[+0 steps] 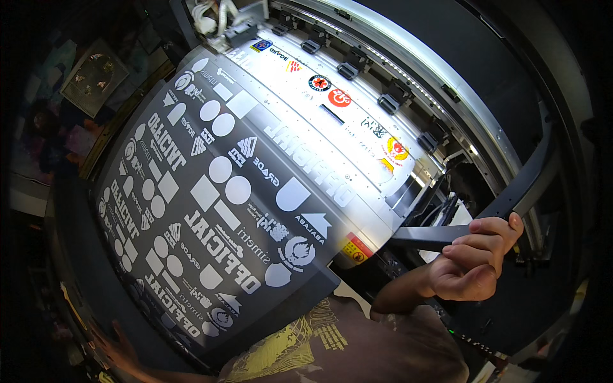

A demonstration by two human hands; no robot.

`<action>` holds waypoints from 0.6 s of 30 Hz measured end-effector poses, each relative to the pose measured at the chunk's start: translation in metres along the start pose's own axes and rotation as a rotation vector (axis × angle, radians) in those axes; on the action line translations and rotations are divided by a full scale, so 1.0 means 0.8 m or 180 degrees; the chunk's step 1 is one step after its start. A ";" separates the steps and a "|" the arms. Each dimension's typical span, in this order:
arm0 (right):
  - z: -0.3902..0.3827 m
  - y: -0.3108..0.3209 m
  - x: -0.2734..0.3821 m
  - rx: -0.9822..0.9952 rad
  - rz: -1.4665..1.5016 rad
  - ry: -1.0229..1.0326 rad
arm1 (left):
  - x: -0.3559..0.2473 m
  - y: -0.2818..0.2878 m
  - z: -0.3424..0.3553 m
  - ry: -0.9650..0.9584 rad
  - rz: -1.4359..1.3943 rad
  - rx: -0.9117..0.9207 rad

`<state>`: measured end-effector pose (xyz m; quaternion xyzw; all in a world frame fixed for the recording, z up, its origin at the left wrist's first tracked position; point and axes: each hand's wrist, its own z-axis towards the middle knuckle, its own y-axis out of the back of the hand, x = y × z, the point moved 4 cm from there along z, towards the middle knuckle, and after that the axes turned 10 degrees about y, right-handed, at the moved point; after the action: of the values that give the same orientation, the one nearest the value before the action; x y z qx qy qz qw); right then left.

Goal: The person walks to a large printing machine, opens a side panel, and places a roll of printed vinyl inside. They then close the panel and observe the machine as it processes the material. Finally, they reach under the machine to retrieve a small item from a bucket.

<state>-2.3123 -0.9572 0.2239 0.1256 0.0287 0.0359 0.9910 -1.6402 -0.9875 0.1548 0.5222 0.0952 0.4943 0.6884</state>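
A wide-format printer carries a sheet of printed film (211,185) with white logos, discs and lettering, repeated in several groups. Colourful logos show on the film's brightly lit upper part, near the pinch rollers (348,70). My right hand (472,262) is closed, its fingers curled at the corner of the printer's dark cover frame (434,237), right of the film. Its palm side is partly hidden. In the shadow at lower left, my left hand (118,350) lies beside the printer's dark front edge, fingers apart and nothing visible in them.
Above the film runs a metal rail (408,64) with a lit strip. A white-and-grey mechanism with tubes (220,19) stands at its left end. A yellow and red warning label (357,247) sits near my right forearm. A framed panel (94,76) lies at far left.
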 end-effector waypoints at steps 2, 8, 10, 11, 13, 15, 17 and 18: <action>0.001 -0.001 -0.001 -0.0010 0.0026 -0.0061 | -0.001 0.003 -0.001 0.0027 0.0068 0.0097; 0.002 -0.003 -0.004 -0.0056 0.0037 -0.0116 | -0.006 0.010 -0.001 -0.0213 -0.0325 -0.0127; 0.002 -0.003 -0.005 -0.0062 0.0039 -0.0111 | -0.005 0.007 -0.001 -0.0202 -0.0444 -0.0233; 0.003 -0.002 -0.005 -0.0053 0.0038 -0.0105 | -0.005 0.006 0.000 -0.0232 -0.0568 -0.0322; 0.003 -0.002 -0.005 -0.0052 0.0044 -0.0101 | -0.003 0.000 0.001 -0.0188 -0.0547 -0.0294; 0.003 -0.002 -0.005 -0.0068 0.0056 -0.0105 | 0.001 -0.006 0.002 -0.0039 -0.0259 -0.0060; 0.002 -0.002 -0.005 -0.0086 0.0063 -0.0114 | -0.006 0.010 -0.003 -0.0675 -0.0551 -0.0871; 0.002 -0.002 -0.005 -0.0099 0.0070 -0.0119 | -0.008 0.020 -0.009 -0.0989 -0.0694 -0.1278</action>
<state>-2.3159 -0.9596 0.2253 0.1111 0.0082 0.0448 0.9928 -1.6576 -0.9884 0.1619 0.4316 -0.0558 0.3403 0.8335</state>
